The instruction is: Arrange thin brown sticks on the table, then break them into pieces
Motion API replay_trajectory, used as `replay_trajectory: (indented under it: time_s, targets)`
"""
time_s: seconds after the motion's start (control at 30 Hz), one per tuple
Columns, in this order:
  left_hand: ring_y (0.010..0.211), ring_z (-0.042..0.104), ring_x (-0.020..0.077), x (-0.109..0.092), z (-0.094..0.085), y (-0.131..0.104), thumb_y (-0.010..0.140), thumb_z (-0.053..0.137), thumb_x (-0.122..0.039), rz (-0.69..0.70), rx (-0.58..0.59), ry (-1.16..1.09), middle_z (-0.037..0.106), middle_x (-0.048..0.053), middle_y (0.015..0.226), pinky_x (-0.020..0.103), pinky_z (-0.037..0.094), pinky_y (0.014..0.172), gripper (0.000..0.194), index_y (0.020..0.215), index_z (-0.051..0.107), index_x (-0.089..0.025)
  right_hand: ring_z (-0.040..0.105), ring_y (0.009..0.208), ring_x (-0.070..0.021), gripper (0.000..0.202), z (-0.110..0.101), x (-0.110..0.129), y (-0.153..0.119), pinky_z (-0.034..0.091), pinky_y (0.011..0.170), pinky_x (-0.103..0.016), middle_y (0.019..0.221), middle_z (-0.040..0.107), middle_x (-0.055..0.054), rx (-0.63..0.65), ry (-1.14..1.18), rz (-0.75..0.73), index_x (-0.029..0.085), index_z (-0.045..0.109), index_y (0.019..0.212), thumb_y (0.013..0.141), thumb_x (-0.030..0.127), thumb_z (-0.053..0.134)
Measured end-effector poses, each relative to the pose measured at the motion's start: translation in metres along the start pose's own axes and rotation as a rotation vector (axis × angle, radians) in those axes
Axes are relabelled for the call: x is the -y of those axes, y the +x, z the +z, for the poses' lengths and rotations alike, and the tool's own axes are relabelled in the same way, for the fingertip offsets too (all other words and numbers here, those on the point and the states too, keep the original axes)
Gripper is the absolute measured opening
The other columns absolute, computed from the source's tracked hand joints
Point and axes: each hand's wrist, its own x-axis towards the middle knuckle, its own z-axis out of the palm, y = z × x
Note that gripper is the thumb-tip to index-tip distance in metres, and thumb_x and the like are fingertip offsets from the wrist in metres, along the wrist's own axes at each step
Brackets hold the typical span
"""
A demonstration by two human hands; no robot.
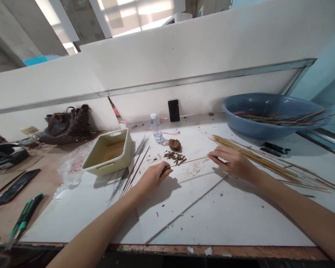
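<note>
A thin brown stick [194,160] stretches between my two hands above the white tabletop. My left hand [157,173] is closed around its left end, with the fingertips pinched together. The other end sits in the pinched fingers of my right hand [230,160]. Just beyond my left hand lies a small heap of short brown pieces [177,158], and behind it a brown lump [175,145]. A bundle of long tan sticks [257,160] lies beside and partly behind my right hand. Dark thin rods [136,169] rest left of my left hand.
A pale green bin [107,167] stands at left, a water bottle [156,128] and an upright phone [173,110] at the back. A blue basin [257,128] holding sticks is back right. Green-handled tools [26,216], another phone [15,187] and a handbag [67,126] are far left.
</note>
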Motion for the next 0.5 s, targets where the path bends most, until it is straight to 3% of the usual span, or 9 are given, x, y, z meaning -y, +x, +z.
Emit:
replay_trajectory:
  time_s: [0.5]
  targets:
    - [0.079, 0.072, 0.0232, -0.0104, -0.0017, -0.0011, 0.111, 0.050, -0.044, 0.001, 0.047, -0.016, 0.076, 0.003, 0.086, 0.033, 0.054, 0.074, 0.027, 0.098, 0.065, -0.026, 0.067, 0.081, -0.0215, 0.028, -0.0015, 0.0046, -0.0001, 0.055, 0.072, -0.038, 0.095, 0.071, -0.005, 0.048, 0.018, -0.031, 0.028, 0.071, 0.127, 0.105, 0.013, 0.064]
